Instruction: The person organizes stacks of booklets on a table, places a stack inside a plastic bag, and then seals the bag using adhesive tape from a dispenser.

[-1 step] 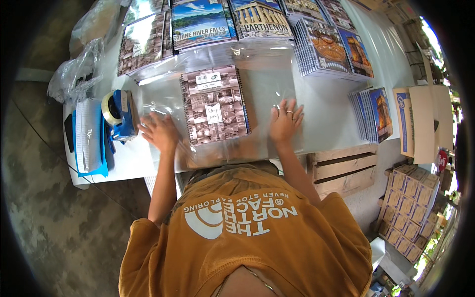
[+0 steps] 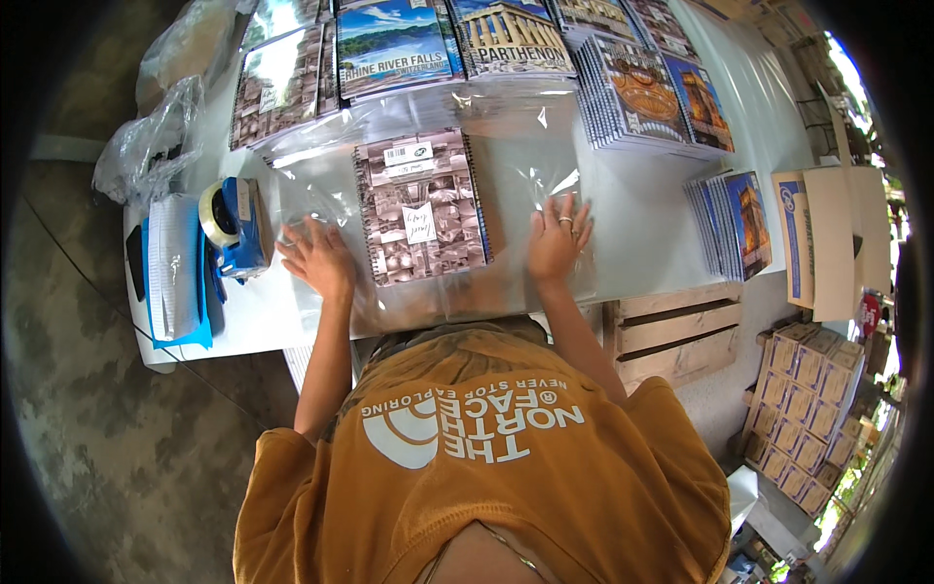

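Note:
A spiral-bound notebook (image 2: 422,206) with a brownish photo-collage cover lies in front of me on a sheet of clear plastic film (image 2: 321,195). My left hand (image 2: 319,258) rests flat on the film to the left of the notebook, its fingers spread. On the opposite side my right hand (image 2: 560,241), with a ring on one finger, also lies on the film, fingers stretched out. Neither hand touches the notebook. Wrinkles and glare run across the plastic around it.
Stacks of spiral notebooks (image 2: 399,44) line the far side of the table, with a smaller stack (image 2: 730,226) at the right. A blue tape dispenser (image 2: 243,229) stands left of my left hand. Beyond the table's right edge are a cardboard box (image 2: 842,243) and several stacked cartons (image 2: 803,414).
Both hands have shifted slightly inward toward the notebook, the left one rightward and the right one leftward. The notebook stays where it was.

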Available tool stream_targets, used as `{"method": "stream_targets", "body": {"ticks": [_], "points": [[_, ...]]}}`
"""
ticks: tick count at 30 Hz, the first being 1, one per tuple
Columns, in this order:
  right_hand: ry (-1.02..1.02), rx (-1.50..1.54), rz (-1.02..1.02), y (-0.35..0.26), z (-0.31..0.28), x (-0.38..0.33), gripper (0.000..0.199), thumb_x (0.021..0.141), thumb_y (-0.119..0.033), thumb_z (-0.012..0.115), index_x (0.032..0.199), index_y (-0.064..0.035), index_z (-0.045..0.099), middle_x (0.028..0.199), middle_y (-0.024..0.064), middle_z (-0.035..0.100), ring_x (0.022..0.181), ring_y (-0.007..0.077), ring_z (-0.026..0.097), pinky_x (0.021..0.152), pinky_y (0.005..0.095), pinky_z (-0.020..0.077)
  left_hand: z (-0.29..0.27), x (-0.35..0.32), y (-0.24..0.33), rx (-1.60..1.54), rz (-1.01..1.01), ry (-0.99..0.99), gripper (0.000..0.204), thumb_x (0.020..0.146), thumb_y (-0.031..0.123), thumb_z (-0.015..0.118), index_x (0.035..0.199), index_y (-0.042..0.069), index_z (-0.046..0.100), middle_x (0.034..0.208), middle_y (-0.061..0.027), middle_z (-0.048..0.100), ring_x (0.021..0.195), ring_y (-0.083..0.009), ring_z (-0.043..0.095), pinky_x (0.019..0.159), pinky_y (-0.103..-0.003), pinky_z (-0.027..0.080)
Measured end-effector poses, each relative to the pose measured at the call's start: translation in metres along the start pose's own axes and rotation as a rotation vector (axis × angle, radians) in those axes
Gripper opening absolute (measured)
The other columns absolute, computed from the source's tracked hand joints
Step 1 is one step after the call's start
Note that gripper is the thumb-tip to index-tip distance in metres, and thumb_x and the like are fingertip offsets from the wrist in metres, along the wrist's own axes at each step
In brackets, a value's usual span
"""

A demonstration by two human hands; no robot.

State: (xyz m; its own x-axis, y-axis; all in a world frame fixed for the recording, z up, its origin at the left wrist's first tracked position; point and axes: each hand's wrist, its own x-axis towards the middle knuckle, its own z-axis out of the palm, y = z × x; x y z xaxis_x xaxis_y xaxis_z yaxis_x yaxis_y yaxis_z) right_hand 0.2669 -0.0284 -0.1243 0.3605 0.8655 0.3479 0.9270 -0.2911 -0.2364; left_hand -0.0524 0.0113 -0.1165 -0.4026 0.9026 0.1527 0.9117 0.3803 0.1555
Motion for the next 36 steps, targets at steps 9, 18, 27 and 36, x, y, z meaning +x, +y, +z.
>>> {"method": "stream_targets", "body": {"ticks": [9,18,27,36], "points": [[-0.120,0.775,0.528,0.011,-0.023,0.042,0.049,0.076,-0.026,0.069,0.114,-0.0015,0.052,0.106,0.0148,0.057,0.104,0.0281,0.050,0.088,0.0380,0.0394,-0.028,0.052,-0.018,-1.184,-0.325,-0.499,0.049,0.079,0.028,0.071,0.110,-0.004,0.050,0.090,-0.0071,0.058,0.075,-0.0122,0.055,0.065,-0.023,0.044],[-0.541,0.442,0.467,0.049,-0.035,0.079,0.021,0.081,-0.021,0.064,0.083,-0.0001,0.067,0.071,0.0118,0.064,0.065,0.0261,0.059,0.064,0.0354,0.0447,-0.034,0.082,-0.062,-1.010,-0.273,-0.499,0.031,0.084,0.031,0.063,0.091,0.000,0.061,0.080,-0.0057,0.062,0.072,-0.0134,0.058,0.064,-0.029,0.043],[-0.269,0.433,0.224,0.047,-0.011,0.053,0.025,0.079,-0.021,0.064,0.098,-0.0058,0.061,0.087,0.0153,0.056,0.083,0.0312,0.056,0.072,0.0395,0.0440,-0.036,0.047,-0.033,-0.721,-0.072,-0.066,0.038,0.090,0.033,0.052,0.081,-0.003,0.063,0.067,-0.0097,0.062,0.057,-0.0163,0.056,0.058,-0.029,0.044],[-0.292,0.537,0.317,0.020,-0.029,0.060,0.029,0.080,-0.022,0.063,0.097,0.0007,0.056,0.085,0.0183,0.060,0.082,0.0325,0.057,0.074,0.0404,0.0440,-0.042,0.039,-0.018,-0.269,0.016,0.188,0.024,0.085,0.029,0.059,0.092,0.006,0.062,0.081,-0.0112,0.065,0.074,-0.0289,0.062,0.063,-0.037,0.046]]}}
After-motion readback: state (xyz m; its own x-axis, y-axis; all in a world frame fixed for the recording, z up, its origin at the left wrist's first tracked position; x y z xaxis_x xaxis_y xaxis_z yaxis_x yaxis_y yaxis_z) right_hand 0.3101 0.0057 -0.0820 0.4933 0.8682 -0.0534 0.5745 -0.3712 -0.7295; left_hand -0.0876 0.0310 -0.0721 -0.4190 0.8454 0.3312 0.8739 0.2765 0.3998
